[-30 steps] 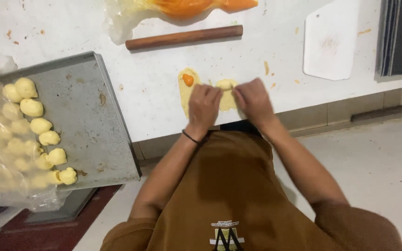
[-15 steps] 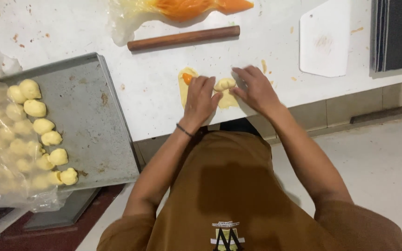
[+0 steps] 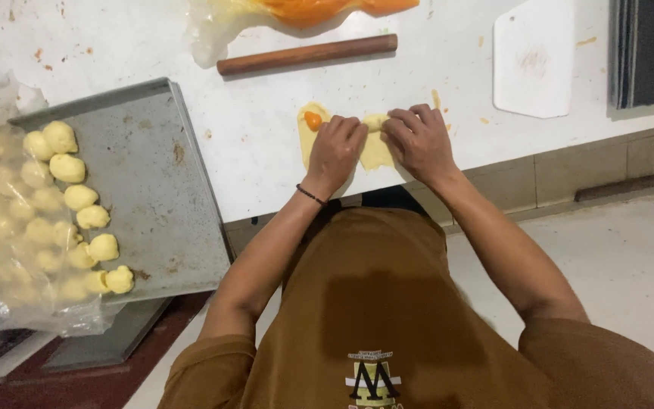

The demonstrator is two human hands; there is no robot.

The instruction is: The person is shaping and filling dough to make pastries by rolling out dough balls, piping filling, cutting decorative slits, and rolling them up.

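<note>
While both hands [image 3: 376, 144] press dough [image 3: 376, 150] (flattened)

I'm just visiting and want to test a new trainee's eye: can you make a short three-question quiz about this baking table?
1. True or false: both hands are on the flat piece of dough.
2. What lies between the dough and the bag of orange filling? A) a knife B) a rolling pin C) a spoon
3. Where do the shaped dough balls sit?

Key
1. True: the left hand and right hand press on it side by side, with a dab of orange filling showing at its left end.
2. B, the wooden rolling pin.
3. On the metal tray, partly under clear plastic.
</note>
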